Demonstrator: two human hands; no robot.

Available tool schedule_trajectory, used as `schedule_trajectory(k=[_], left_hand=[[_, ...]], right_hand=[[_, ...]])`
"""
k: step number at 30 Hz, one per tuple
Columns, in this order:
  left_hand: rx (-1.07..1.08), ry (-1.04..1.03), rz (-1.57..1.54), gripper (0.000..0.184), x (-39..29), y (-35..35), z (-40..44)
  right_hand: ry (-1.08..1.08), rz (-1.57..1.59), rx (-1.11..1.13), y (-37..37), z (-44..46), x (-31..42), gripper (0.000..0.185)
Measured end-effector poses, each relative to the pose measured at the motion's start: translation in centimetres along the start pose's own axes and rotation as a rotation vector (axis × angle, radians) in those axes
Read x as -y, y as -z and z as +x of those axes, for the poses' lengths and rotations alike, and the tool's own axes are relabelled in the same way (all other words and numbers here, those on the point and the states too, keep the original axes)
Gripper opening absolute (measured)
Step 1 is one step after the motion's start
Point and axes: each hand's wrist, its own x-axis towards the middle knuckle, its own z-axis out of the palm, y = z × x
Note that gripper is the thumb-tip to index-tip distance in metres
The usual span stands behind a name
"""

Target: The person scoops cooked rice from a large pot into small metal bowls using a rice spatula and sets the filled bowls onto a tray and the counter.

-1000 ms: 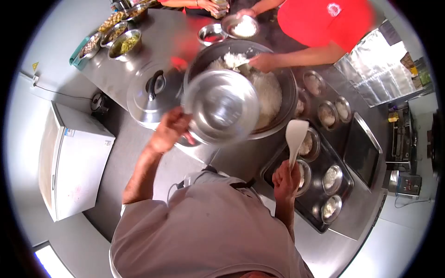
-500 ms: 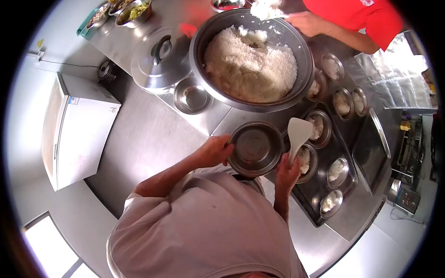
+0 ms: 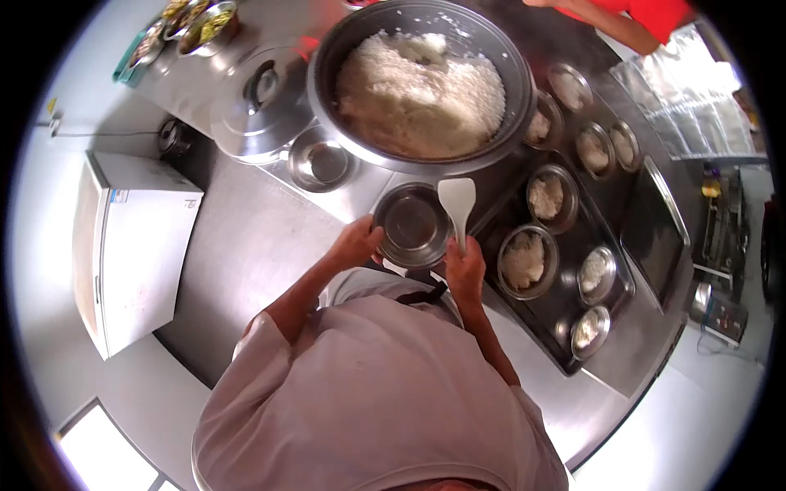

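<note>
An empty steel bowl (image 3: 408,219) is in front of my body, its left rim gripped by my left hand (image 3: 358,243). My right hand (image 3: 465,268) is closed around the handle of a white rice paddle (image 3: 457,199), whose blade points up beside the bowl. This hand is also close against the bowl's right edge; whether it presses on it I cannot tell. Just beyond the bowl stands a large dark pot (image 3: 516,78) of cooked white rice (image 3: 422,102), with a hollow scooped at its far side.
To the right, a dark tray (image 3: 565,282) carries several bowls of rice, with more behind. A second empty bowl (image 3: 319,159) and a large lid (image 3: 258,110) are left of the pot. A co-worker's red-sleeved arm (image 3: 626,26) is at top right. A white freezer (image 3: 143,245) stands left.
My hands, with the bowl and paddle, have shifted left and up in the view, nearer the pot. The view itself has moved. The co-worker's rice-laden utensil has left the picture.
</note>
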Motion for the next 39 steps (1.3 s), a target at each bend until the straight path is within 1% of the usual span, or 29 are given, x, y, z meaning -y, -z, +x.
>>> schedule_trajectory(k=[2, 3, 4, 6, 7, 9, 10, 12, 13, 15, 19, 21, 24, 28, 30, 31, 33, 34, 35, 36, 37, 39], left_hand=[[-0.015, 0.013, 0.041, 0.027, 0.9, 0.2, 0.9], [-0.042, 0.014, 0.03, 0.022, 0.6, 0.1, 0.9], [-0.034, 0.014, 0.031, 0.022, 0.4, 0.1, 0.9], [-0.144, 0.079, 0.155, 0.019, 0.0, 0.1, 0.9], [-0.149, 0.079, 0.155, 0.019, -0.3, 0.1, 0.9], [-0.27, 0.04, 0.221, 0.021, -0.9, -0.1, 0.8], [-0.269, 0.041, 0.22, 0.021, -0.3, -0.1, 1.0], [-0.485, -0.309, 0.545, 0.03, 0.9, -0.3, 1.7], [-0.475, -0.308, 0.544, 0.03, 1.1, -0.5, 1.8], [-0.545, -0.323, 0.708, 0.032, 1.0, -0.7, 2.0], [-0.511, -0.263, 0.658, 0.03, 0.9, 0.0, 2.0], [-0.531, -0.295, 0.671, 0.027, 0.7, 0.3, 2.0], [-0.555, -0.261, 0.659, 0.023, 0.4, 0.4, 2.0], [-0.576, -0.281, 0.72, 0.023, -0.2, 0.4, 2.1], [-0.554, -0.217, 0.731, 0.024, -0.4, 0.4, 2.4], [-0.545, -0.225, 0.735, 0.024, -0.1, 0.7, 2.4], [-0.501, -0.363, 0.644, 0.026, 0.9, 0.8, 2.9], [-0.477, -0.184, 0.451, 0.028, 0.6, 0.5, 2.9], [-0.428, -0.205, 0.553, 0.029, 0.0, 0.6, 2.9], [-0.456, -0.236, 0.613, 0.026, 0.0, 0.5, 2.8], [-0.481, -0.212, 0.765, 0.023, -0.7, 0.2, 2.8], [-0.514, -0.204, 0.846, 0.024, -0.9, 0.0, 2.8]], right_hand=[[0.02, 0.024, 0.038, -0.3, 0.3, -0.2, 0.028], [0.028, 0.02, 0.054, -0.2, 0.3, 0.0, 0.028], [0.023, 0.019, 0.047, -0.2, 0.3, 0.3, 0.028], [0.154, -0.055, -0.049, -0.3, 0.3, 0.9, 0.026], [0.157, -0.053, -0.046, -0.4, 0.3, 1.1, 0.026], [0.121, -0.076, -0.054, -0.5, 0.2, 1.3, 0.026], [0.119, -0.077, -0.054, -0.4, 0.3, 1.4, 0.026], [0.045, -0.07, 0.003, 0.1, 0.4, 1.6, 0.027], [0.037, -0.073, -0.001, 0.3, 0.5, 1.8, 0.027], [-0.028, 0.033, 0.039, 0.6, 0.8, 2.2, 0.029], [-0.056, 0.144, -0.009, 0.0, 0.7, 1.3, 0.03], [-0.117, 0.174, 0.059, 0.1, 0.5, 1.3, 0.03], [-0.072, 0.222, 0.049, 0.2, 0.2, 1.7, 0.03], [-0.072, 0.227, -0.007, 0.5, 0.3, 3.0, 0.03], [-0.075, 0.191, -0.011, 0.5, 0.4, 3.1, 0.028], [-0.078, 0.194, -0.022, 0.2, 0.5, 2.8, 0.028], [0.077, -0.011, -0.039, 0.1, 0.5, 1.2, 0.027], [0.103, -0.007, -0.069, 0.1, 0.4, 0.8, 0.026], [0.124, -0.007, -0.102, -0.2, 0.2, 0.6, 0.025], [0.086, 0.037, -0.081, 0.1, 0.2, 0.9, 0.024], [0.006, 0.051, -0.101, 0.4, 0.2, 2.1, 0.024], [0.089, 0.092, -0.136, 0.3, 0.1, 2.3, 0.024]])
